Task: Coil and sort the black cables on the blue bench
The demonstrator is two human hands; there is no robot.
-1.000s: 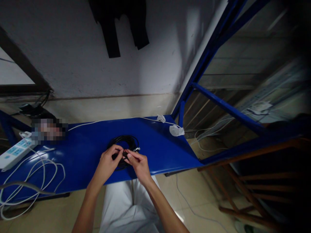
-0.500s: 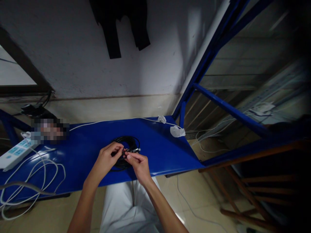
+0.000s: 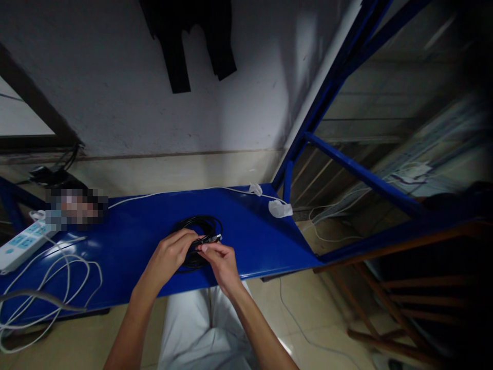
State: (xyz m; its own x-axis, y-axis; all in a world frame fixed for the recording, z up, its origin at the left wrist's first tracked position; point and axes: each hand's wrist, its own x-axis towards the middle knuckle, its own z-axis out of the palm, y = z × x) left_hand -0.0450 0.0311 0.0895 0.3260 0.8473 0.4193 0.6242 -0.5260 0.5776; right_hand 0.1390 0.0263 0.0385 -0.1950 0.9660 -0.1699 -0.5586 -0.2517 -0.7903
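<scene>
A coil of black cable [image 3: 196,222] lies on the blue table [image 3: 254,236] in front of me, with a metal-tipped plug [image 3: 216,238] at its right side. My left hand [image 3: 173,253] is closed at the left part of the coil, its fingertips on the cable. On the coil's right side, just below the plug, my right hand [image 3: 221,261] pinches the cable between thumb and fingers. The fingertips of both hands are close together, and the small part between them is hard to make out.
A white power strip [image 3: 23,246] and loose white cables [image 3: 69,272] lie at the table's left. White crumpled pieces [image 3: 280,208] hold a thin cable at the back right. Blue frame bars [image 3: 358,172] and a wooden chair [image 3: 385,308] stand to the right.
My left hand has shifted slightly right, its fingers now lower over the coil and nearer the plug. My right hand has hardly moved and keeps its pinch.
</scene>
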